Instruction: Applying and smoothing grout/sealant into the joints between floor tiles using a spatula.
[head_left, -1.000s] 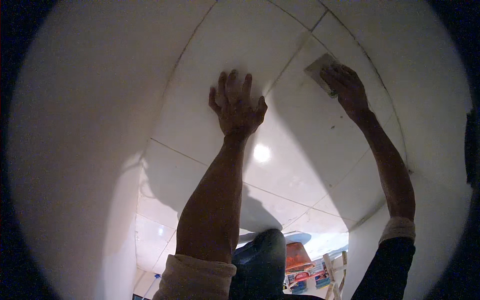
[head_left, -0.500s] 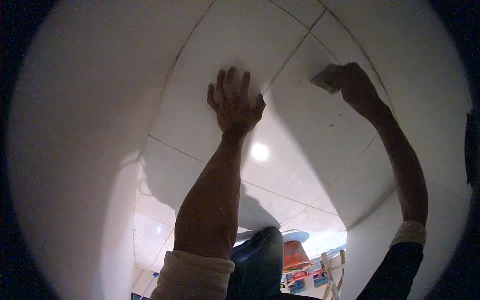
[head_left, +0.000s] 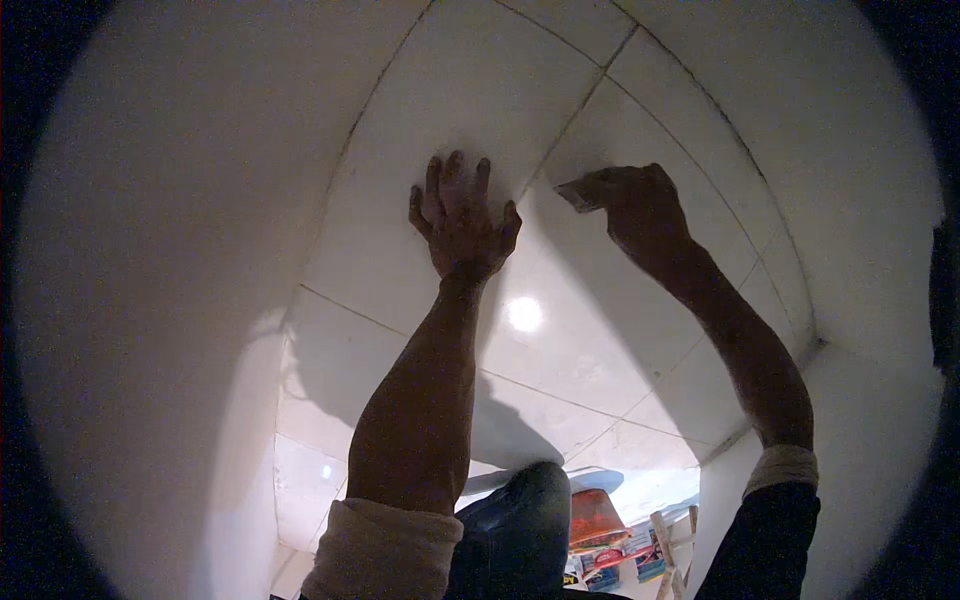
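Observation:
My left hand [head_left: 463, 228] lies flat with its fingers spread on a large pale tile [head_left: 390, 220], left of a dark joint line [head_left: 565, 130]. On the right side of that joint, my right hand [head_left: 642, 212] is closed round a small flat grey piece [head_left: 576, 194], perhaps a scraper. Its edge points left, low over or on the tile, close to the joint. The rest of the piece is hidden by my fingers, and shadow darkens both hands.
Pale walls [head_left: 160, 250] rise to the left and right. My knee in jeans [head_left: 520, 515] is at the bottom. Behind it are an orange bucket [head_left: 595, 518], wooden legs [head_left: 664, 545] and several packages. A light reflection shines on the tiles between my arms.
My right hand has swept left with the flat grey piece, from near the right-hand wall to beside the joint. The left hand stays pressed on the tile; the view has shifted slightly.

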